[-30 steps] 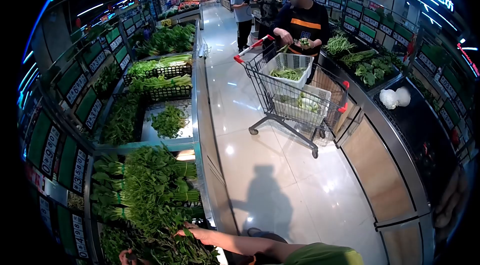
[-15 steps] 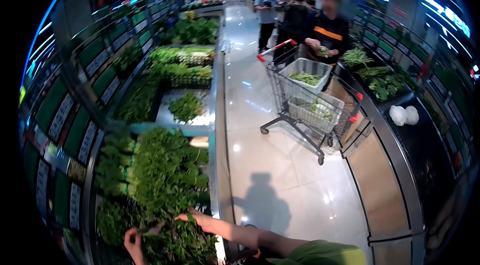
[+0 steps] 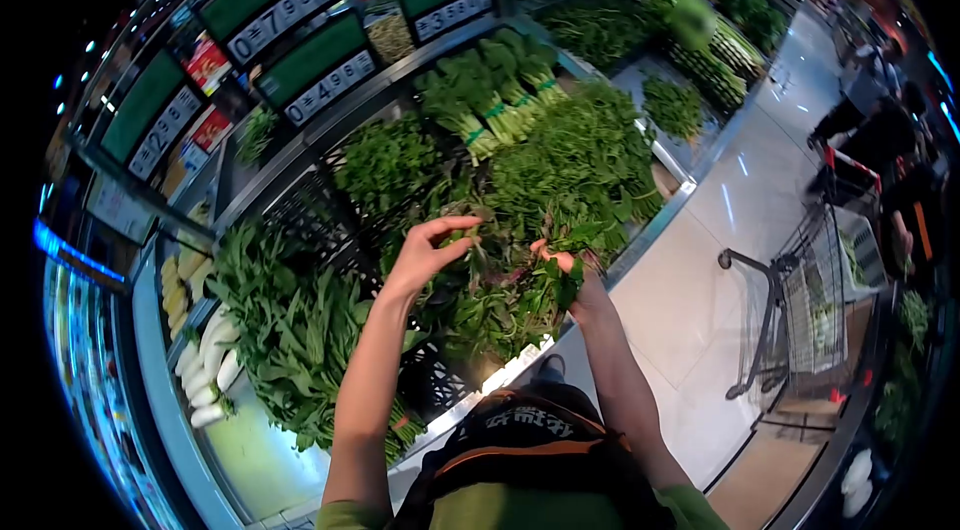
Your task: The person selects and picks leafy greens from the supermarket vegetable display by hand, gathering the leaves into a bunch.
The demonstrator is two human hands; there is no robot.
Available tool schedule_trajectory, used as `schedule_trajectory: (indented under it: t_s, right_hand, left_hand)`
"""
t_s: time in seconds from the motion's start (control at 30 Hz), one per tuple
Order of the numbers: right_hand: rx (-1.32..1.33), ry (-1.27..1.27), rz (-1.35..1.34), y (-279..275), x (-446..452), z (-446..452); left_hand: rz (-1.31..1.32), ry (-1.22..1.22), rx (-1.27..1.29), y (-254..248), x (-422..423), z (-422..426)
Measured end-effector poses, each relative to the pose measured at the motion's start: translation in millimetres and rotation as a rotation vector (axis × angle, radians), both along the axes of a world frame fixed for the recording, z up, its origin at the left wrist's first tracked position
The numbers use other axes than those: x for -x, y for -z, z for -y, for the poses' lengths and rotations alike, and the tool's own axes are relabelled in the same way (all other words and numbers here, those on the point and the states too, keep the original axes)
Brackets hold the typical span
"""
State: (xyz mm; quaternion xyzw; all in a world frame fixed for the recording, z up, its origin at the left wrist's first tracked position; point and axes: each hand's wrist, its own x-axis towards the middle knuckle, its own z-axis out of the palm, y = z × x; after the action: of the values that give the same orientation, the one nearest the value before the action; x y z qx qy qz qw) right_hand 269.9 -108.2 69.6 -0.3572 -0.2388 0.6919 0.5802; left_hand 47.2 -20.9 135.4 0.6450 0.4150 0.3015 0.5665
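My left hand (image 3: pixel 430 252) hovers over the loose dark greens (image 3: pixel 480 315), its thumb and forefinger curved with a gap between them; nothing clear shows in it. To its right, my right hand (image 3: pixel 572 275) has its fingers closed on some leafy greens with reddish stems (image 3: pixel 545 248). A large heap of bright green leaves (image 3: pixel 570 160) lies just beyond both hands. Behind it are pale-stemmed bunches tied with green bands (image 3: pixel 490 110).
Long-leaved greens (image 3: pixel 290 330) and white radishes (image 3: pixel 212 355) lie to the left. Price signs (image 3: pixel 285 20) stand along the back of the display. At the right are a shopping cart (image 3: pixel 815 300) and people (image 3: pixel 880 130) in the aisle.
The view has swung left and down, so the cart and people now appear farther right. Both hands show more fully, and the radishes have come into view.
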Motion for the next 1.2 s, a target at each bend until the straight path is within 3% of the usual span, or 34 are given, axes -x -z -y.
schedule_trajectory:
  t_s: [0.2,0.23,0.33,0.4,0.43,0.5,0.53,0.6,0.63,0.73,0.8,0.87,0.9,0.93,1.0,1.03,1.13,1.17,1.2]
  right_hand:
    - [-0.156,-0.098,0.069,-18,14,-15]
    - [-0.144,-0.085,0.093,-23,18,-17]
    - [-0.288,-0.165,0.522,-32,21,-26]
    - [-0.153,-0.229,1.035,-56,25,-19]
    - [-0.235,-0.240,1.273,-44,24,-18]
    - [0.007,-0.350,1.563,-33,28,-29]
    - [-0.375,0.008,1.672,7,32,-28]
    - [-0.458,-0.067,1.554,-22,34,-24]
    - [-0.427,-0.188,1.634,-37,34,-23]
    - [-0.536,-0.068,1.684,-25,37,-24]
    - [-0.460,-0.139,1.665,-27,35,-23]
    - [-0.519,0.013,1.604,-10,36,-24]
    - [-0.511,0.134,1.532,-11,38,-20]
    - [-0.467,0.197,1.520,-1,41,-21]
    - [-0.375,0.315,1.482,13,49,-25]
    - [-0.164,0.102,1.491,16,50,-28]
    - [0.066,0.204,1.253,6,56,-25]
    - [0.115,0.140,1.211,-1,54,-22]
    - [0.096,0.307,1.254,17,63,-27]
  left_hand:
    - [-0.055,0.127,-0.020,2,4,2]
    - [-0.067,0.151,-0.115,10,5,0]
    - [-0.091,0.122,-0.062,12,0,4]
    - [-0.148,0.156,-0.121,13,-4,7]
    - [-0.217,0.124,-0.387,12,-8,10]
    - [-0.030,0.142,-0.166,33,-2,5]
    - [-0.105,0.192,-0.297,43,2,-2]
    - [-0.355,0.247,-0.287,7,-5,3]
    - [-0.395,0.258,-0.188,-3,-10,6]
    - [-0.393,0.270,-0.145,-1,-13,4]
    - [-0.272,0.289,-0.232,16,-11,-1]
    - [-0.232,0.190,-0.050,33,-11,-7]
    - [-0.202,0.145,-0.100,48,-10,-10]
    - [-0.066,0.033,-0.021,44,-16,-2]
    - [-0.193,0.053,-0.018,51,-15,-11]
    - [-0.199,-0.006,0.075,48,-19,-9]
    - [-0.032,0.046,0.021,56,-24,-12]
    - [-0.106,0.064,-0.025,54,-24,-14]
    - [-0.132,0.089,-0.107,55,-25,-18]
